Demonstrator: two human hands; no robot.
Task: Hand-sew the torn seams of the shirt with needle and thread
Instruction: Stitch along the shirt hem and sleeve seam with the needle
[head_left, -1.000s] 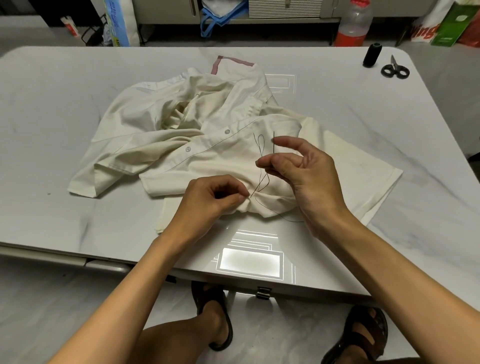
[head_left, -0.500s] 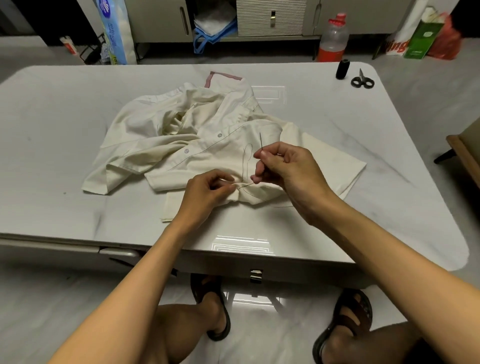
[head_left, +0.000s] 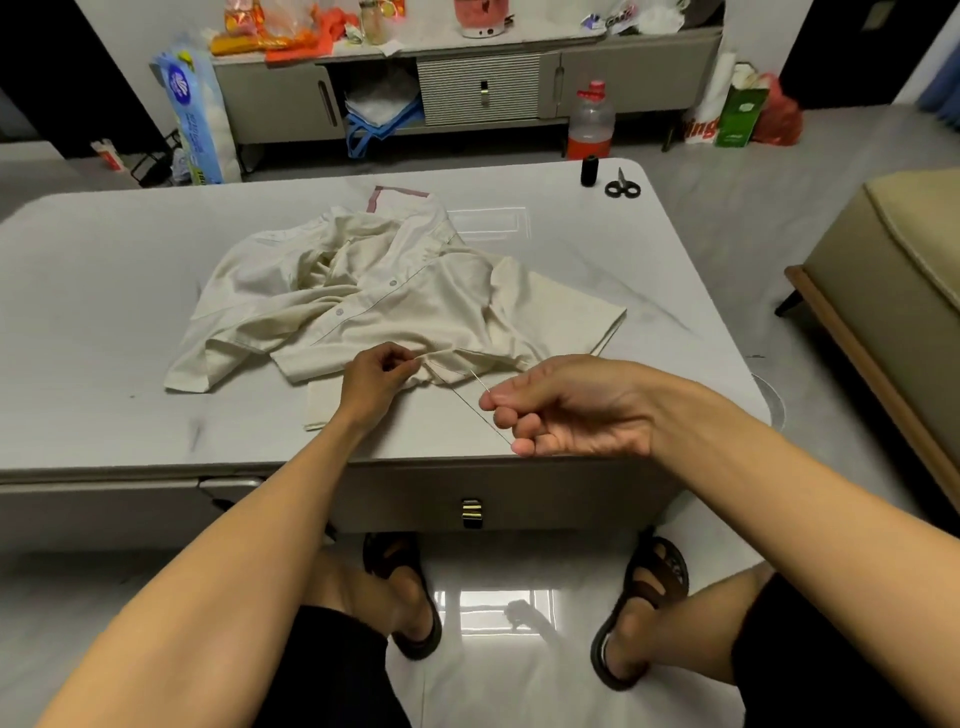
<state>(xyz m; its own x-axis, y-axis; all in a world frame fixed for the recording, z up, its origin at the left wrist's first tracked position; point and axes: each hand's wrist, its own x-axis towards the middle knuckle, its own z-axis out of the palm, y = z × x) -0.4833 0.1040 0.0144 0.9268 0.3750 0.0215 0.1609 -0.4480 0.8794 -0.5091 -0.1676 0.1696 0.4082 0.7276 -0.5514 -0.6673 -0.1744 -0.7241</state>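
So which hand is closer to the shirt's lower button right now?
Left. The left hand pinches the shirt hem just this side of the lower button; the right hand is off right, over the table edge, pinching the needle.

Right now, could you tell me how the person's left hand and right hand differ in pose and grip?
The left hand rests on the crumpled cream fabric shirt and pinches its fabric; the right hand is apart from the shirt, near the front edge of the grey table, pinching the thin metal needle. A dark thread runs taut from shirt to right hand. Both have curled fingers.
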